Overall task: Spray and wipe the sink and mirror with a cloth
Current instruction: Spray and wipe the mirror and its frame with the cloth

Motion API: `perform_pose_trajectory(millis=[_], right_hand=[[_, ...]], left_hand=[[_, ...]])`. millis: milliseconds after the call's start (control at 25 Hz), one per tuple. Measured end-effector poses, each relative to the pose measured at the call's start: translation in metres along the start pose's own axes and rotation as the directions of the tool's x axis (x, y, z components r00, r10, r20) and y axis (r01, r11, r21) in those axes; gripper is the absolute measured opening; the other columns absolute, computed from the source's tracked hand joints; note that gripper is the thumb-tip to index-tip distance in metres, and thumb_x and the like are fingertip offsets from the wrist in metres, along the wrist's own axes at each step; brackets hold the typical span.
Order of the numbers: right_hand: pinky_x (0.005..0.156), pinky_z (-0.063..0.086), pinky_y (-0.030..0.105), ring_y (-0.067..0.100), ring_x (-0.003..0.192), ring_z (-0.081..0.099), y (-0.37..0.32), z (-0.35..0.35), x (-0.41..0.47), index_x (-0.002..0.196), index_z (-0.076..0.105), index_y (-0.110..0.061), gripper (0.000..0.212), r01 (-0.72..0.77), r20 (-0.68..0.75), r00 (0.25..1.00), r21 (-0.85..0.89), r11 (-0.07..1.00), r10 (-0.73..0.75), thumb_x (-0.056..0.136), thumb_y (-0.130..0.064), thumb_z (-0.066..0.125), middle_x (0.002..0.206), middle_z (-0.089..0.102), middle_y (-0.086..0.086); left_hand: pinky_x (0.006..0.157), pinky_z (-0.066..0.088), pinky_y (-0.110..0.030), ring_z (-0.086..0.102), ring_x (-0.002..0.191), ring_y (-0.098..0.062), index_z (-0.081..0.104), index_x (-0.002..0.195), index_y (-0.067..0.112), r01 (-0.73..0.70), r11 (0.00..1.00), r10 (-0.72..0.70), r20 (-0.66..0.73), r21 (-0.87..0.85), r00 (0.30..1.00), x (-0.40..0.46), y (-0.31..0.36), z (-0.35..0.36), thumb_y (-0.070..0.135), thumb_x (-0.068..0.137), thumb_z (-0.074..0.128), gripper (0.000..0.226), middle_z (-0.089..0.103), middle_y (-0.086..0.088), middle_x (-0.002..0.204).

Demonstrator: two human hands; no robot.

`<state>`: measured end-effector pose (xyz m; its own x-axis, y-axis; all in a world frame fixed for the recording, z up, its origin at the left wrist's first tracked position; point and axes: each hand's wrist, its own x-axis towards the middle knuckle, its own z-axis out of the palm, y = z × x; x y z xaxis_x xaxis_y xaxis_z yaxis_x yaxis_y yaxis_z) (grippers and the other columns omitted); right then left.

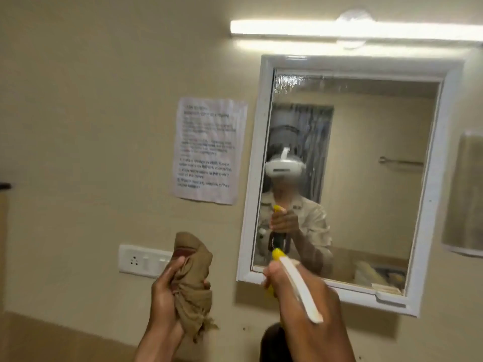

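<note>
Since the sprayer (295,280) nozzle sits low, near the mirror (347,178) bottom-left corner, a squeeze now would prob. wet the white frame (257,163) and the wall below as much as the glass. Overspray drifting left could hit the switch plate (143,261) w/ its socket, just beside the frame's lower-left corner; liquid there is the real hazard. The paper notice (209,150) taped left of the mirror could also catch mist and wrinkle further. Top edge of the glass looks streaked/wet already, so more spray may just run down and drip off the bottom edge before the cloth (192,280) gets there.

Hands: right hand (305,309) is clenched round the sprayer neck, fingers wrapped, white trigger lever lying across the back of the fingers, yellow tip pointing at the glass. Bottle body is mostly hidden below the hand. Left hand (167,296) is closed tight on the bunched brown cloth, held up in front of the wall, left of the mirror and not touching it. Cloth ends hang frayed below the fist. Sink isn't in view.
</note>
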<state>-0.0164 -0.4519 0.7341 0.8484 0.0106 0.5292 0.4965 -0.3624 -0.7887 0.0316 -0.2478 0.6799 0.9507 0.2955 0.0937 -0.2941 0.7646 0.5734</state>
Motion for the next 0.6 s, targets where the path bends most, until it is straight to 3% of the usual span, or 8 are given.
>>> perform_pose_trajectory(millis=[120,240,360,440,520,600], right_hand=[[0.064,0.053,0.034,0.014,0.064,0.068,-0.076,-0.013,0.039,0.077,0.07,-0.011,0.045,0.311,-0.094,0.946,-0.014,0.95,-0.311,0.097,-0.048,0.054,0.07,0.073,0.005],[0.059,0.053,0.034,0.018,0.062,0.069,-0.133,-0.002,0.092,0.076,0.07,-0.011,0.043,0.4,-0.243,0.879,-0.088,0.912,-0.409,0.101,-0.041,0.051,0.069,0.073,0.007],[0.06,0.06,0.046,0.028,0.065,0.071,-0.171,0.007,0.134,0.076,0.07,-0.006,0.046,0.452,-0.317,0.82,-0.154,0.879,-0.477,0.101,-0.039,0.048,0.072,0.073,0.012],[0.061,0.06,0.053,0.035,0.067,0.071,-0.177,0.015,0.151,0.076,0.067,-0.005,0.043,0.418,-0.327,0.821,-0.215,0.883,-0.468,0.099,-0.036,0.047,0.073,0.072,0.016],[0.06,0.061,0.049,0.037,0.068,0.071,-0.172,0.023,0.153,0.077,0.066,-0.005,0.04,0.347,-0.316,0.85,-0.265,0.9,-0.421,0.1,-0.032,0.047,0.075,0.072,0.019],[0.058,0.058,0.041,0.037,0.071,0.072,-0.163,0.032,0.147,0.079,0.067,-0.004,0.038,0.283,-0.293,0.874,-0.34,0.897,-0.387,0.101,-0.028,0.047,0.078,0.073,0.02]], left_hand=[[0.044,0.049,-0.026,0.056,0.05,-0.025,0.06,0.091,0.012,-0.217,0.967,0.21,0.062,0.136,0.976,0.038,0.05,0.077,0.024,0.093,0.059,0.012,0.055,-0.013,0.073],[0.048,0.051,-0.029,0.056,0.05,-0.024,0.058,0.089,0.007,-0.418,0.9,0.405,0.117,0.124,0.907,0.068,0.097,0.151,0.013,0.093,0.062,0.009,0.055,-0.013,0.068],[0.053,0.05,-0.033,0.055,0.051,-0.023,0.056,0.074,0.009,-0.395,0.918,0.391,0.116,0.021,0.913,0.086,0.14,0.209,0.01,0.09,0.062,0.017,0.057,-0.013,0.065],[0.059,0.049,-0.036,0.055,0.057,-0.025,0.056,0.072,0.01,-0.346,0.938,0.344,0.131,-0.006,0.93,0.097,0.16,0.224,0.01,0.089,0.061,0.018,0.056,-0.014,0.07],[0.062,0.047,-0.037,0.055,0.061,-0.025,0.056,0.071,0.009,-0.301,0.954,0.298,0.164,-0.007,0.94,0.107,0.168,0.229,0.01,0.088,0.063,0.017,0.055,-0.012,0.069],[0.055,0.044,-0.031,0.051,0.054,-0.022,0.054,0.068,0.009,-0.251,0.968,0.245,0.193,0.007,0.95,0.117,0.172,0.228,0.008,0.084,0.064,0.019,0.051,-0.009,0.065]])
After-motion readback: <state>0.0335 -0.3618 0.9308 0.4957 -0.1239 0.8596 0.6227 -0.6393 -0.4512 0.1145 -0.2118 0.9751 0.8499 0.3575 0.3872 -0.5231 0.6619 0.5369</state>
